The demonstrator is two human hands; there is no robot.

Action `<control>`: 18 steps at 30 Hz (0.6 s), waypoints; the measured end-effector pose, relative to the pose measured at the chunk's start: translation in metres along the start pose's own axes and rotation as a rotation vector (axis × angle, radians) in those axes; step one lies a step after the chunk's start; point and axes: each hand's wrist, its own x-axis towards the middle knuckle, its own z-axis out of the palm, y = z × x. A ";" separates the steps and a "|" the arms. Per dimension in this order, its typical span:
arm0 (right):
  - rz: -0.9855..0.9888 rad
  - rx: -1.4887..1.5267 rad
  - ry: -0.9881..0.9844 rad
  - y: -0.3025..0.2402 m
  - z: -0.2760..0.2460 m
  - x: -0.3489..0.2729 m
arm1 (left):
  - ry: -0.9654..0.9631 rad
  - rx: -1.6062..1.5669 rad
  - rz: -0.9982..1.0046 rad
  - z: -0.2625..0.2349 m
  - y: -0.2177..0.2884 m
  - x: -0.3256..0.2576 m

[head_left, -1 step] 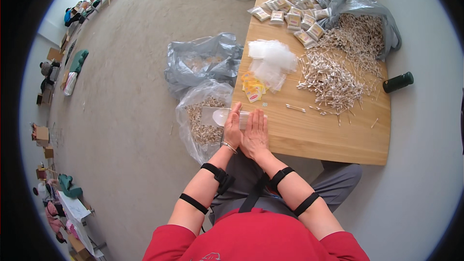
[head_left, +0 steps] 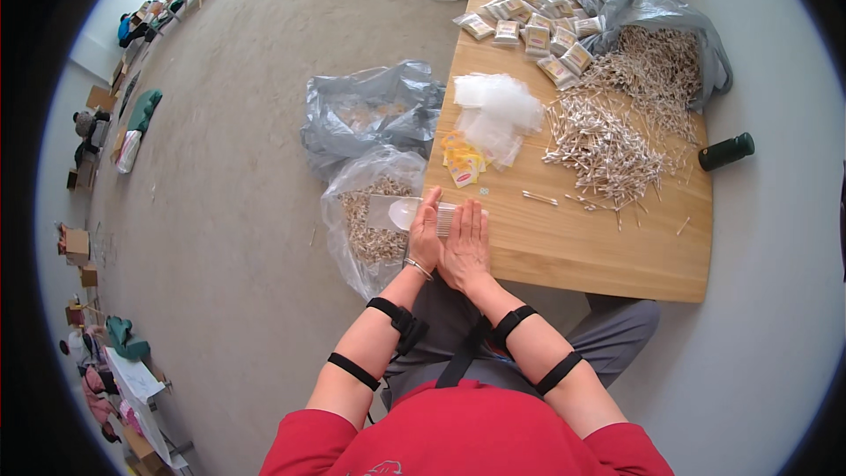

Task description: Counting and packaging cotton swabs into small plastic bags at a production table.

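Observation:
Both my hands are at the table's near left corner, close together with fingers stretched out. My left hand (head_left: 426,229) stands on edge; my right hand (head_left: 465,245) lies flat, palm down. Between them shows a row of cotton swabs (head_left: 447,216), side by side, partly hidden by the fingers. A clear plastic bag (head_left: 379,211) with a white oval shape sticks out left of my left hand, past the table edge. Just beyond lie yellow printed cards (head_left: 462,159) and a stack of clear bags (head_left: 499,110). A few loose swabs (head_left: 539,197) lie to the right.
A large swab pile (head_left: 608,145) spills from a grey plastic bag (head_left: 718,53) on the wooden table (head_left: 599,251). Packed swab bags (head_left: 538,35) lie at the far end. A dark green cylinder (head_left: 726,152) is by the right edge. Left of the table stands a swab-filled clear sack (head_left: 339,203).

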 end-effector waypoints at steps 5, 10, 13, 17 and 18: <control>-0.030 -0.112 -0.060 -0.004 0.000 -0.003 | -0.017 0.052 0.033 -0.008 -0.005 0.000; -0.040 -0.023 0.011 0.003 0.002 -0.003 | -0.211 0.561 0.186 -0.028 0.032 0.011; -0.016 -0.041 0.013 -0.003 -0.003 -0.002 | -0.378 1.197 0.269 -0.064 0.056 0.023; -0.029 -0.019 -0.028 -0.014 -0.002 0.002 | -0.473 1.281 0.243 -0.079 0.059 0.028; -0.038 -0.014 -0.023 -0.017 -0.001 0.003 | -0.480 1.263 0.268 -0.081 0.058 0.030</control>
